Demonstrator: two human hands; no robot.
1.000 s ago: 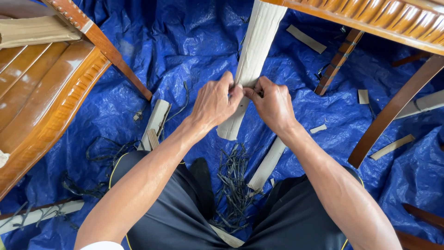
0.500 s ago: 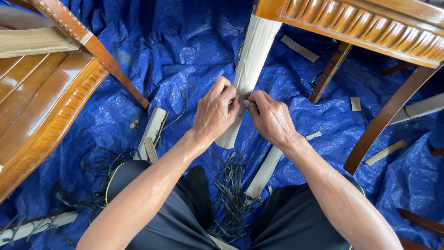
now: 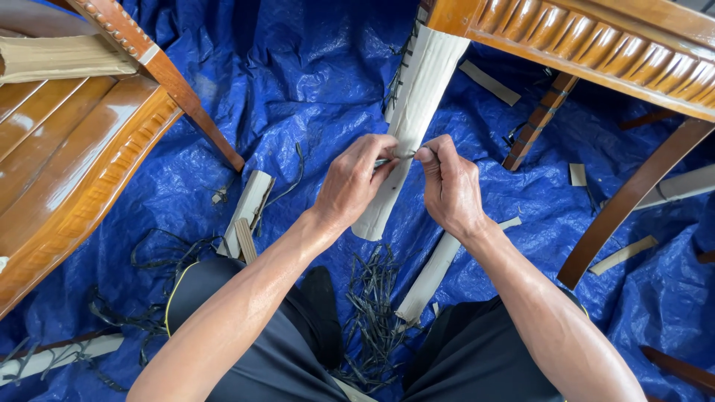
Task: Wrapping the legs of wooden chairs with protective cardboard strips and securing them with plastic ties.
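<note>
Both hands, left hand (image 3: 354, 186) and right hand (image 3: 449, 186), are pinching what looks like a thin strap across a cardboard-wrapped chair leg (image 3: 410, 112). Cut black straps (image 3: 372, 313) are lying on crinkled blue tarp (image 3: 298, 74) between the person's knees, beside glossy carved wooden furniture (image 3: 67, 179).

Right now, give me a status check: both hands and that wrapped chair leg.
Left hand and right hand pinched at cardboard-wrapped chair leg. Small tool, kind unclear, at left fingers. Cut black straps piled on blue tarp between knees.
</note>
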